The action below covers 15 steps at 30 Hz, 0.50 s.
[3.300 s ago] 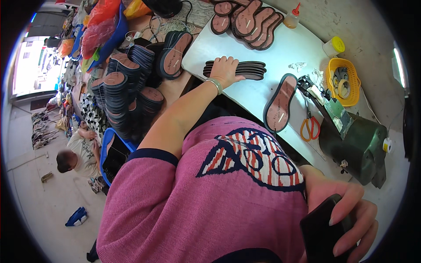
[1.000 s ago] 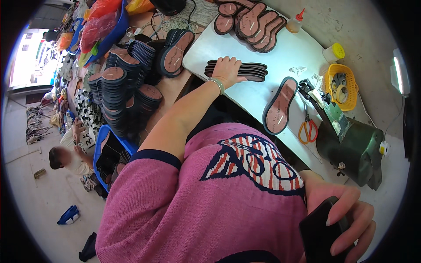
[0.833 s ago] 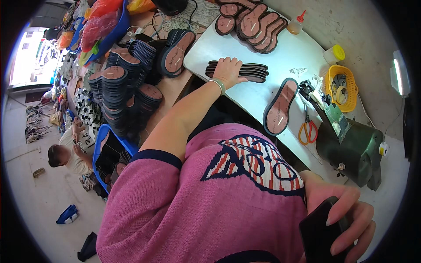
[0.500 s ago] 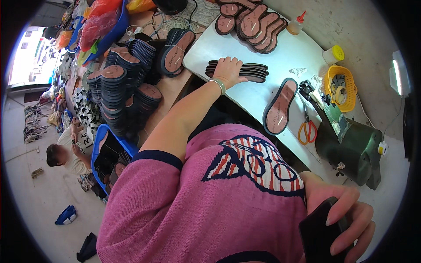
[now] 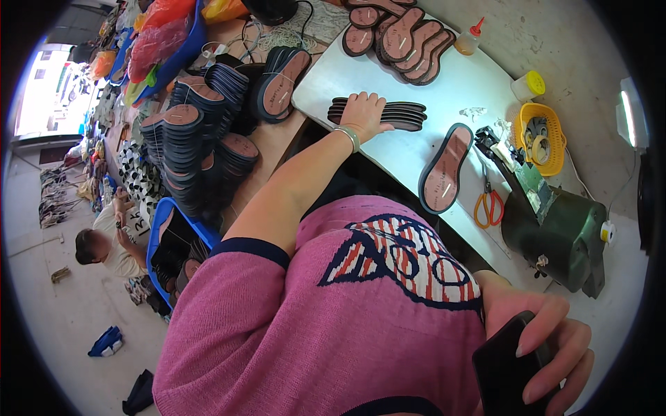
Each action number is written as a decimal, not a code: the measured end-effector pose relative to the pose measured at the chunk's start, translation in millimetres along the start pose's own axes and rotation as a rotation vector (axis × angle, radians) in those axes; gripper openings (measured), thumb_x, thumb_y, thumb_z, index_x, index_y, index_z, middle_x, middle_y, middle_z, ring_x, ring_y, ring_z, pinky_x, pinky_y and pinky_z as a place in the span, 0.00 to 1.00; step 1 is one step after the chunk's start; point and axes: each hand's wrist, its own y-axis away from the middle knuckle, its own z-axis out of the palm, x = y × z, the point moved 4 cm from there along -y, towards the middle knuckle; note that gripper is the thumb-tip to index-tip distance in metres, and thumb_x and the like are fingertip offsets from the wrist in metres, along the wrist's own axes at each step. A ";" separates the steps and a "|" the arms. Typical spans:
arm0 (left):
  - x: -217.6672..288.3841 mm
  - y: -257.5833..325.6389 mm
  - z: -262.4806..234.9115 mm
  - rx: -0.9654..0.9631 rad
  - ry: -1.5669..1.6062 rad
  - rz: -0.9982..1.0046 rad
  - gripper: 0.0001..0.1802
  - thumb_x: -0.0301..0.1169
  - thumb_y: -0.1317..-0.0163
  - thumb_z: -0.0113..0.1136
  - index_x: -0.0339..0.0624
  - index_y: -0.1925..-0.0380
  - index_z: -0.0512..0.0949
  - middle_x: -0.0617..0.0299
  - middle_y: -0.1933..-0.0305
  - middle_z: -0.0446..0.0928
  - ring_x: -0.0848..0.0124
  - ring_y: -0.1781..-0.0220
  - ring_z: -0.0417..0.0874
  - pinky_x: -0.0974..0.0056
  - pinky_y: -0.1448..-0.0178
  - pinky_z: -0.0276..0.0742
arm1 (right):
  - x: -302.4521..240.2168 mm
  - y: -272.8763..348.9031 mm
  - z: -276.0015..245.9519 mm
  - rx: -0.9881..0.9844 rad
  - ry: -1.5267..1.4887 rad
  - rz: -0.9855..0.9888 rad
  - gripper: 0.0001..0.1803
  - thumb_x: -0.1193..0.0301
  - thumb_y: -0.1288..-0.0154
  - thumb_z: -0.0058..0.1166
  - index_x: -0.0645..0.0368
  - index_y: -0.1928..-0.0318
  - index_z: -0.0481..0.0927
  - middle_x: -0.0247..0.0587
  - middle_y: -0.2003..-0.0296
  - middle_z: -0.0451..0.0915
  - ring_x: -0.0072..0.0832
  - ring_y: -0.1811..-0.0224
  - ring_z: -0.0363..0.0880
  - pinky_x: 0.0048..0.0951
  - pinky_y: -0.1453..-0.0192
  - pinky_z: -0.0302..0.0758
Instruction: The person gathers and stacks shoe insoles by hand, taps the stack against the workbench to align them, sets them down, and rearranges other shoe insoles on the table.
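My left hand, with a bangle at the wrist, is wrapped round a small stack of dark-edged shoe insoles on the white tabletop. Its fingers reach over the far side of the stack. A single pinkish-brown insole with a dark rim lies to the right of it, near the table's front edge. At the lower right, close to my body, my right hand grips a flat black object that looks like a phone; part of it runs out of the picture.
More insoles lie at the table's back. Orange-handled scissors, a dark green machine, a yellow basket and a red-tipped bottle stand rightward. Insole piles and a blue crate are left; a person sits beyond.
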 end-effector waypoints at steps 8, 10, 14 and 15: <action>1.2 2.0 1.1 -0.009 -0.011 0.000 0.36 0.64 0.48 0.71 0.46 0.54 0.80 0.61 0.57 0.79 0.61 0.52 0.79 0.56 0.44 0.72 | -4.9 0.0 0.2 0.025 0.038 0.033 0.15 0.65 0.28 0.60 0.42 0.44 0.78 0.11 0.44 0.77 0.19 0.49 0.75 0.43 0.55 0.69; 0.5 2.2 0.9 -0.003 -0.012 -0.001 0.36 0.64 0.48 0.71 0.47 0.54 0.80 0.61 0.57 0.79 0.61 0.52 0.79 0.56 0.44 0.72 | -5.7 1.6 -1.2 0.028 0.029 0.033 0.15 0.65 0.28 0.61 0.42 0.44 0.78 0.11 0.44 0.77 0.19 0.49 0.75 0.43 0.55 0.69; 1.2 1.1 2.2 -0.013 -0.027 -0.011 0.36 0.65 0.48 0.70 0.47 0.54 0.80 0.61 0.57 0.79 0.61 0.52 0.79 0.56 0.44 0.72 | -6.5 4.3 -4.7 0.025 -0.004 0.037 0.15 0.65 0.29 0.61 0.42 0.44 0.78 0.11 0.44 0.77 0.19 0.49 0.75 0.42 0.54 0.69; 1.3 1.1 2.4 -0.015 -0.029 -0.010 0.36 0.65 0.48 0.70 0.47 0.54 0.80 0.61 0.57 0.79 0.61 0.52 0.79 0.56 0.44 0.72 | -6.6 5.0 -5.7 0.024 -0.013 0.037 0.15 0.65 0.29 0.61 0.42 0.44 0.78 0.11 0.44 0.77 0.19 0.49 0.75 0.42 0.54 0.69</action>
